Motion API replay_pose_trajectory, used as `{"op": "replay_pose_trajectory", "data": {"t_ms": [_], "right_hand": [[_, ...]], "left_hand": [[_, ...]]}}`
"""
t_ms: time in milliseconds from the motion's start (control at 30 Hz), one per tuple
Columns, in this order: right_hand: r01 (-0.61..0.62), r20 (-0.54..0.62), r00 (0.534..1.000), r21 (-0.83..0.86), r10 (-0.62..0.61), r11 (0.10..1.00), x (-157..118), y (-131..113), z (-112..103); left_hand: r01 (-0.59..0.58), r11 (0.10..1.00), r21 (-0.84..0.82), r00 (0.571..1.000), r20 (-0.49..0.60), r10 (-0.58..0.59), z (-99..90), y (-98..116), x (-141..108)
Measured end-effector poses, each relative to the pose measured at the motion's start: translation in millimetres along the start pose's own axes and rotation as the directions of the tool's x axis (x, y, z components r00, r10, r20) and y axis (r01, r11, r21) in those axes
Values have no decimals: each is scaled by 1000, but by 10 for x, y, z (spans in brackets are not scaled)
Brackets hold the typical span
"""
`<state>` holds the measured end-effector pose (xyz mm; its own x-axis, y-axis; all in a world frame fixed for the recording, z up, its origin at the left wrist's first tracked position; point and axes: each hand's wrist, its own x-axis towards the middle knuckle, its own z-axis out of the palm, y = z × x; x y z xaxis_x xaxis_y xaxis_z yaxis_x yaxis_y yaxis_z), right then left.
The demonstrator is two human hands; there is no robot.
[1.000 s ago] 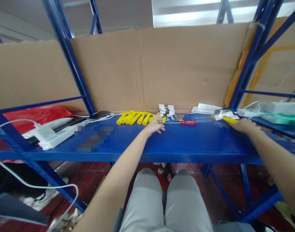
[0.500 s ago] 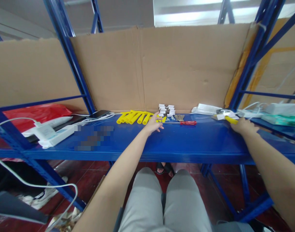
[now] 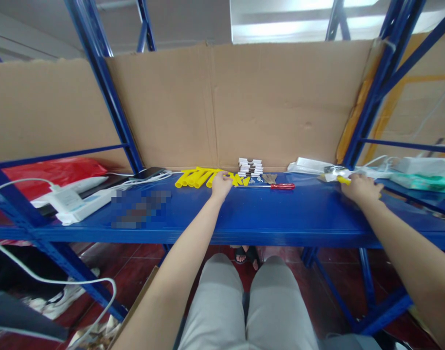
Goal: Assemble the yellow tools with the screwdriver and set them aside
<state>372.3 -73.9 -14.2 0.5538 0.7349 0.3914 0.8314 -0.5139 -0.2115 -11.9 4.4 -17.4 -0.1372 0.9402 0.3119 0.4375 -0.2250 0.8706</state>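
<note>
Several yellow tubes point(image 3: 202, 178) lie side by side on the blue shelf. My left hand point(image 3: 221, 184) is at the right end of this row, its fingers curled down over a tube and partly hidden. Small flat yellow pieces point(image 3: 242, 181) lie just right of it, beside a stack of white pieces point(image 3: 250, 167). My right hand point(image 3: 363, 188) is closed round a yellow tube-like piece point(image 3: 343, 180), which shows at both sides of the hand. A silvery and white item point(image 3: 331, 174) lies at its front end; whether they touch, I cannot tell.
A red-handled screwdriver point(image 3: 282, 186) and small metal pieces point(image 3: 269, 178) lie mid-shelf. Cardboard point(image 3: 266, 107) closes off the back. At left are a power strip point(image 3: 87, 206), cables and a phone point(image 3: 151, 173); at right, a tissue pack point(image 3: 422, 181). Blue uprights point(image 3: 382, 87) frame both sides.
My left hand has moved slightly left and its spread fingers have curled down onto the tubes. My right hand has shifted a little left, still with the yellow piece.
</note>
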Motion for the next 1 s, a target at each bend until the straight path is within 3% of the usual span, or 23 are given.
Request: {"op": "replay_pose_trajectory", "data": {"t_ms": [100, 233, 333, 467, 633, 767, 867, 1000], "right_hand": [[138, -89, 987, 20, -136, 990, -5, -128, -2], [310, -206, 935, 87, -287, 947, -10, -446, 5], [400, -279, 896, 168, -345, 901, -4, -778, -1], [438, -320, 883, 296, -344, 849, -16, -1248, -4], [399, -206, 917, 434, -342, 808, -112, -1579, 208], [456, -14, 867, 425, -498, 782, -170, -1544, 421], [431, 73, 860, 426, -505, 796, -187, -1478, 460], [388, 122, 873, 414, -473, 823, -233, -1470, 393]], "left_hand": [[7, 1000, 28, 999, -43, -6, -2, -38, 43], [-5, 998, 66, 998, -58, 8, 3, -64, 59], [-18, 994, 104, 997, -74, 25, -3, -77, 67], [-46, 981, 189, 991, -114, 68, -24, -78, 65], [-93, 939, 332, 985, -107, 135, -21, -67, 19], [-89, 872, 481, 983, -100, 155, 0, -69, -17], [-49, 830, 556, 992, -68, 104, 12, -74, -41], [-48, 785, 617, 998, 60, 15, 20, -85, -77]]}}
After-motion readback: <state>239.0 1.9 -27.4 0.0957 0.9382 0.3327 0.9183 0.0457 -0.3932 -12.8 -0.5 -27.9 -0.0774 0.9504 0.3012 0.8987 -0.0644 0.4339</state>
